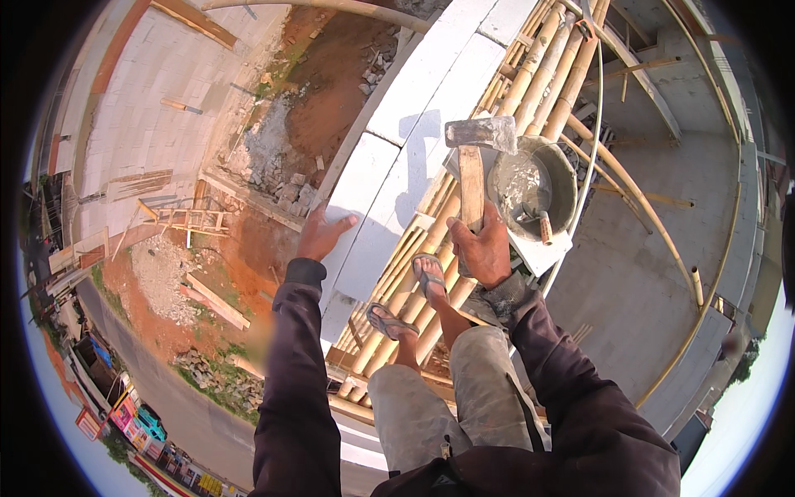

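Atop bamboo scaff. (532, 60), hammer (471, 176) in R fingers (495, 231)

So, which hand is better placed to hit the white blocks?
Probably the right hand: it grips the hammer near the white blocks; the left hand, at their edge, shows no tool.

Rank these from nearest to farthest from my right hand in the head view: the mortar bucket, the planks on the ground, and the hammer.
1. Hammer: in the grip of the right hand.
2. Mortar bucket: ahead and to the right.
3. Planks: far left, down on the ground.
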`<move>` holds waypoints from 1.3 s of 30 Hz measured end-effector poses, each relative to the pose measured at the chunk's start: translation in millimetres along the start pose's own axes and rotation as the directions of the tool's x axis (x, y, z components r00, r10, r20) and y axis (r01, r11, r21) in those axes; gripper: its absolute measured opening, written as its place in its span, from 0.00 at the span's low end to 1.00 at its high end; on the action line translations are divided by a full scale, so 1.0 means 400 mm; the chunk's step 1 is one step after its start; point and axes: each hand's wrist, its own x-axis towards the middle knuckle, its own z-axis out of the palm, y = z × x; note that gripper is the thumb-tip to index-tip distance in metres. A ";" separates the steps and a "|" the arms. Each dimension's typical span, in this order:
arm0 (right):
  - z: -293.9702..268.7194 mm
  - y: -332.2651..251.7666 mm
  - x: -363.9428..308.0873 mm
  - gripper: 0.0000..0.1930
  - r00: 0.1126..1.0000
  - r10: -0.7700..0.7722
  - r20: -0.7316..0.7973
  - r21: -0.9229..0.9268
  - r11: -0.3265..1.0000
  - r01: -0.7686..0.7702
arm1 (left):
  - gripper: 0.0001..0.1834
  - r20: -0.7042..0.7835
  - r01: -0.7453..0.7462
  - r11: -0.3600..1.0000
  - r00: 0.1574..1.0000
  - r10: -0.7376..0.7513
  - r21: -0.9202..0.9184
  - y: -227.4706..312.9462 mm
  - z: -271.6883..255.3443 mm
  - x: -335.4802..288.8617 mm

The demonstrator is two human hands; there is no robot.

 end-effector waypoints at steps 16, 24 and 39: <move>-0.052 -0.036 -0.097 0.17 0.993 0.082 0.083 0.035 0.996 -0.085 | 0.49 -0.535 0.160 0.790 0.811 0.237 0.592 0.056 0.211 -0.024; -0.010 -0.184 0.376 0.12 0.997 0.000 0.083 0.236 0.972 -0.019 | 0.49 -0.643 0.286 0.781 0.743 0.186 0.556 0.073 0.252 -0.004; 0.050 -0.161 0.643 0.10 0.992 0.094 0.089 0.199 0.974 -0.110 | 0.49 -0.624 0.281 0.826 0.774 0.106 0.489 0.088 0.242 -0.014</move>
